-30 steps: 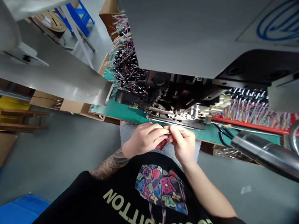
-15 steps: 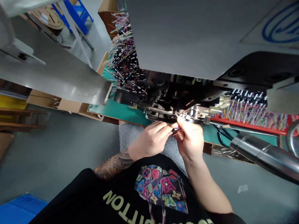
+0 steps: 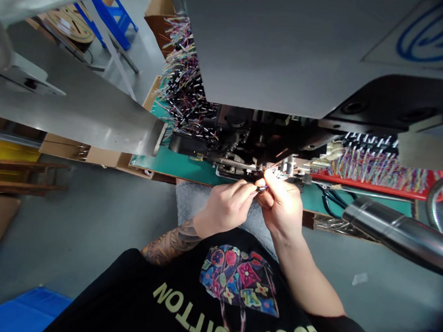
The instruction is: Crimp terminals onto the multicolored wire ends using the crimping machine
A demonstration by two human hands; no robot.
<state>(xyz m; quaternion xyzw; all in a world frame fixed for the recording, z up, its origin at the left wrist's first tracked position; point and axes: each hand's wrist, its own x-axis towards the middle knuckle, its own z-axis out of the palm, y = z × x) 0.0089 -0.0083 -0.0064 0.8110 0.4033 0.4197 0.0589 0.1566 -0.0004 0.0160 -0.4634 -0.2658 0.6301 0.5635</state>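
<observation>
In front of the machine's metal feed plate (image 3: 240, 164), both hands meet close together. My left hand (image 3: 226, 208) is closed in a pinch on a short black cable (image 3: 260, 189), most of which its fingers hide. My right hand (image 3: 284, 207) is closed too, its thumb and index fingertip pressed on thin coloured wires at the cable's end. Those wires are mostly covered by the fingertips, and how many there are I cannot tell. The right fingertips are just below the machine's small metal working parts (image 3: 285, 165).
Bundles of stripped cables (image 3: 185, 85) lie behind on the left, with more in a red tray (image 3: 382, 187) on the right. Black-handled pliers (image 3: 332, 200) rest on the green table (image 3: 175, 165). A metal lamp arm (image 3: 398, 230) juts in from the right; the grey machine head (image 3: 270, 51) hangs overhead.
My left hand has shifted slightly right, closer to the right hand. The right fingers have turned a little around the wires, while both hands keep their grip.
</observation>
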